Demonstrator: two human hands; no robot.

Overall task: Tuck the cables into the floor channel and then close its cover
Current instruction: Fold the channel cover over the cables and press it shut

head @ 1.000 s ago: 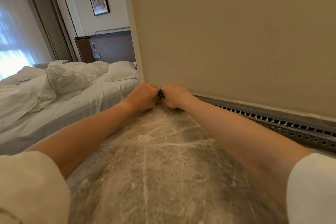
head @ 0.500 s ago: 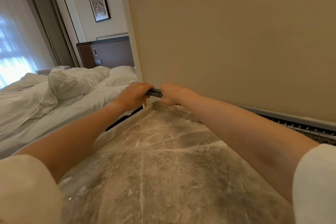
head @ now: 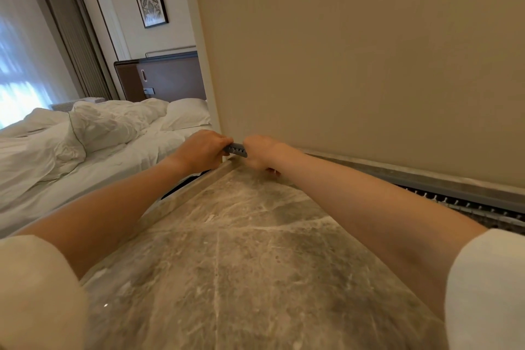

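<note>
A: Where is the grey perforated channel cover strip [head: 236, 149]?
B: At twelve o'clock, lifted at the wall's foot. The left hand [head: 205, 150] and right hand [head: 261, 150] each grip it, fingers curled.
A: And the long floor channel [head: 468, 202]?
B: At three o'clock, open; I cannot tell its contents.

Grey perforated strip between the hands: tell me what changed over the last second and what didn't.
The grey perforated strip has come up off the marble top at the wall corner, and more of it now shows between the left hand and the right hand, both gripping it throughout. The channel along the wall stays open.
</note>
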